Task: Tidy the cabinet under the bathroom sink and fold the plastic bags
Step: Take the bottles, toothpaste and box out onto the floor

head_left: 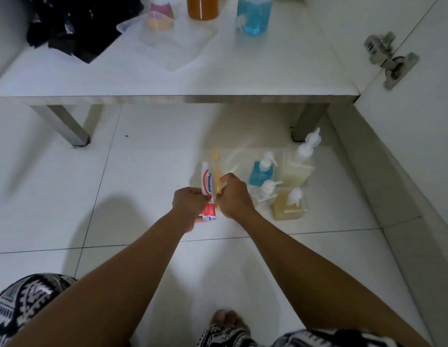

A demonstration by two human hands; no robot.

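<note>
My left hand (pixel 189 202) grips a red and white toothpaste tube (pixel 208 184) held upright above the floor tiles. My right hand (pixel 234 196) pinches a yellow toothbrush (pixel 215 161) that stands alongside the tube. Both hands meet in front of the cabinet's bottom shelf (pixel 218 78). On that shelf, at the back left, lies a heap of black plastic bags (pixel 75 26). A clear plastic tray (pixel 178 43) sits in the shelf's middle.
Several pump bottles (pixel 280 181), blue, clear and pale yellow, stand on the floor right of my hands. An orange bottle (pixel 202 7), a blue pump bottle (pixel 253 16) and a pink-yellow container (pixel 160 18) stand on the shelf. The open door with its hinge (pixel 388 61) is on the right.
</note>
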